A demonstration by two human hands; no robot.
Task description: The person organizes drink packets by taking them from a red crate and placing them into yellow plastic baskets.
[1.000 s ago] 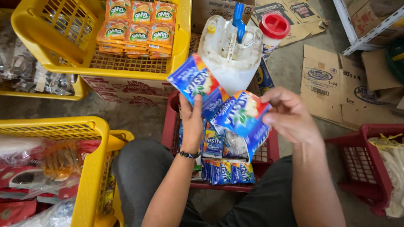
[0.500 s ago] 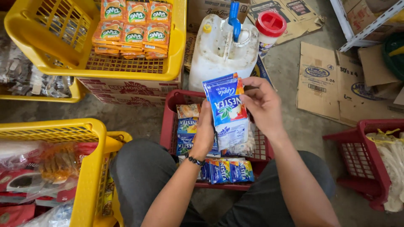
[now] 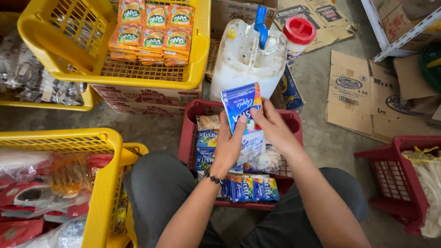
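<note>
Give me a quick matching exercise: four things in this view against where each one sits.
1. blue sachets
2. orange sachets
3. white jug
4. flattened cardboard

a. on the floor at right
b. in both hands, over the red basket
c. behind the red basket
d. in the top yellow basket

Pairs: 1-b, 2-d, 3-c, 4-a
</note>
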